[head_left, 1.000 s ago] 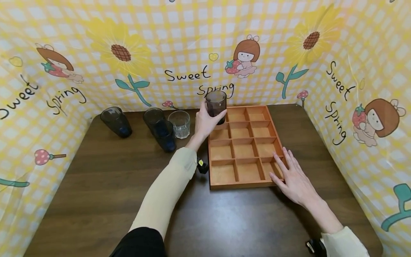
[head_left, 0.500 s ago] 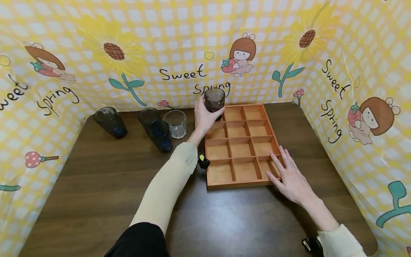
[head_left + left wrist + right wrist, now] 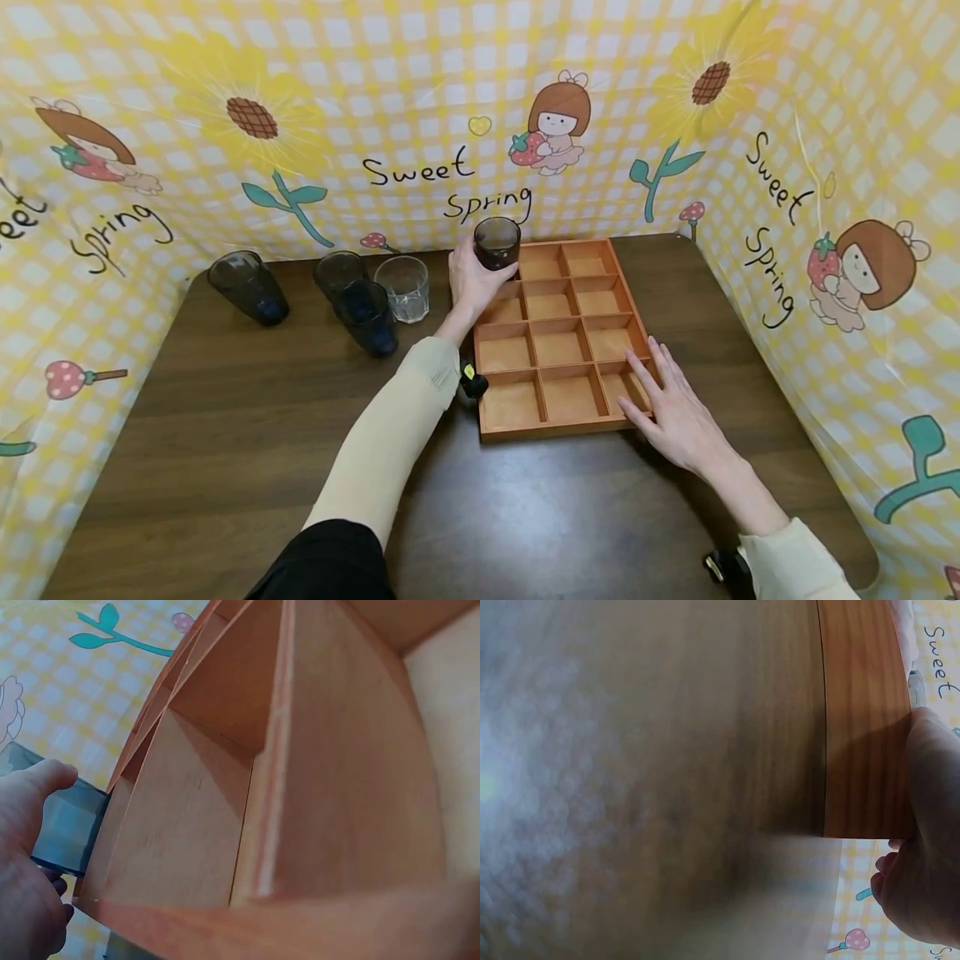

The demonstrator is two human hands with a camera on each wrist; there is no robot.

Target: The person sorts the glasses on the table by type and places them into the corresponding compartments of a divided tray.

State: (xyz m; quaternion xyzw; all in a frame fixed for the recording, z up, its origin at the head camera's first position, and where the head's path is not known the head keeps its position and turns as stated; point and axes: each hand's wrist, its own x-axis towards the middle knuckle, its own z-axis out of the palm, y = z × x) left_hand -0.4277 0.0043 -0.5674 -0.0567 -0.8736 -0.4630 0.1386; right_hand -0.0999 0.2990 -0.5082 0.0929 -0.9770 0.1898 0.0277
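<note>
My left hand (image 3: 474, 283) grips a dark tinted glass (image 3: 497, 240) upright, thumb in front and fingers round the far side. The glass stands at the back left compartment of a wooden divided tray (image 3: 555, 431); its lower part is hidden behind the hand. In the left wrist view the bluish glass (image 3: 71, 829) overlaps the tray's end compartment. My right hand (image 3: 678, 421) lies over the tray's front right corner with spread, straight fingers. From the right wrist, that hand shows right at the tray's side wall (image 3: 868, 750).
Left of the tray stand a clear tumbler (image 3: 408, 292), two dark glasses close together, the nearer (image 3: 367, 321) in front, and another dark glass (image 3: 251, 287) further left. A yellow checked cloth (image 3: 420, 108) walls the brown table (image 3: 262, 433) at the back and sides.
The dark glass in my left hand has come down toward the tray's back left compartment. My right hand has kept its place on the corner. The head view has shifted slightly.
</note>
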